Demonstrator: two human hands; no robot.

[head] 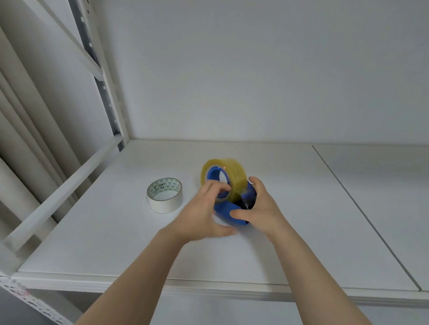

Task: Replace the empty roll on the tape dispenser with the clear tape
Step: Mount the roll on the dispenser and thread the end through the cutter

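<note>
Clear tape (229, 174) sits on blue dispenser (233, 210) hub, on white shelf (304, 215). Right hand (260, 208) grips dispenser body; left hand (204, 211) pinches at roll core (blurry). Empty roll (165, 194) lies apart, left. Tip: brace body w/ right, press roll fully, squarely onto hub.

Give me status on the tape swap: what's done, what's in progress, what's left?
Done: the empty roll lies off the dispenser on the shelf, to the left. In hand: the clear tape sits around the blue hub of the tape dispenser; the left hand works at the hub, and the right hand grips the dispenser body. Left: can't tell if the roll is fully seated; threading the tape end isn't visibly done.
</note>
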